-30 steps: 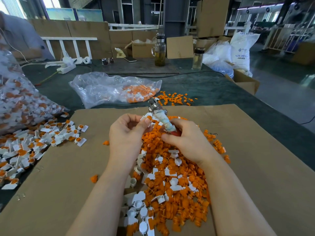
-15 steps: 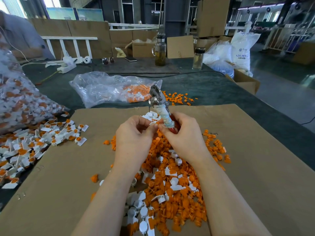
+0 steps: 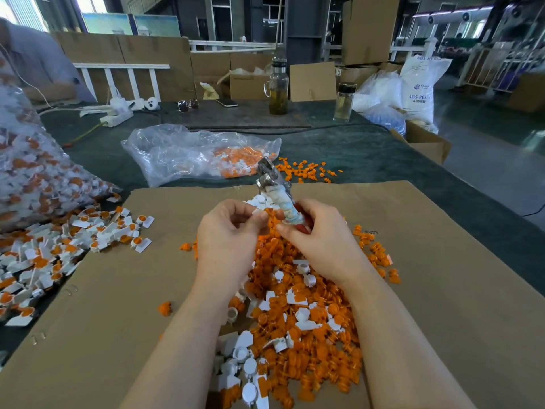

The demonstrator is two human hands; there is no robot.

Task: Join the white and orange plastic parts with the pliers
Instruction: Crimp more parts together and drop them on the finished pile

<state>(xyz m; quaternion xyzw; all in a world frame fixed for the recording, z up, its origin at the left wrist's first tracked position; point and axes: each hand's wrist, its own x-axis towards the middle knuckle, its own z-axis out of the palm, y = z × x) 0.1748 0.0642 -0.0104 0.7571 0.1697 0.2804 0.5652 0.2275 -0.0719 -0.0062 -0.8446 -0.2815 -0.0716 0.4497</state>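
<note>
Fingers [image 3: 236, 215] of the left hand [image 3: 227, 234] curl inward, thumb and fingertips pinched together on a small white part [image 3: 256, 212]. We can't tell if an orange piece is already seated in it; it's too small and half hidden. The right hand [image 3: 315, 234] has its fingers clamped round the handle of the pliers [image 3: 275, 188], which is wrapped in pale tape with a bit of red showing. The metal head tilts up and away toward the far edge of the cardboard sheet [image 3: 442, 276]. We can't see whether the plier jaws are apart or together.

Both hands sit just above the far end of the pile of loose orange and white parts [image 3: 306, 320], which runs down the middle of the cardboard to its near edge. The two thumbs nearly meet beside the pliers handle.

Off the cardboard's left edge, on the green table [image 3: 368, 154], lies a spread of joined white-and-orange pieces [image 3: 59, 246]. Past the far edge we see a clear plastic bag [image 3: 188, 154] holding more parts and a small scatter of orange parts [image 3: 306, 171]. At the far left a big bag of finished pieces [image 3: 29, 172] bulges.
</note>
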